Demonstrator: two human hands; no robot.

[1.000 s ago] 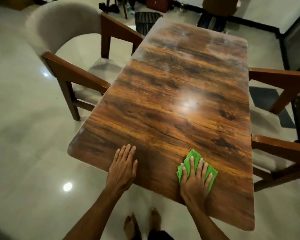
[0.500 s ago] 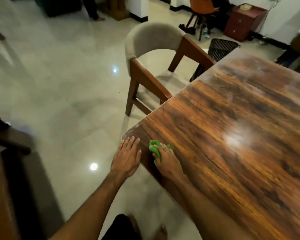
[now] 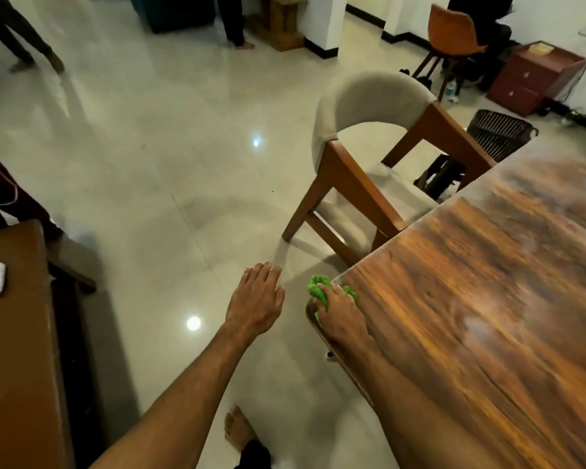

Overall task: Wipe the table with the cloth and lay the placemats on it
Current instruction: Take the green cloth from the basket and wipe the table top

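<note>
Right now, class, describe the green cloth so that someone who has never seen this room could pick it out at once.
Start at the big glossy brown wooden table and find its near corner beside the beige-backed wooden chair. There the right hand grips a small crumpled green cloth. It is the only bright green thing in view.
</note>
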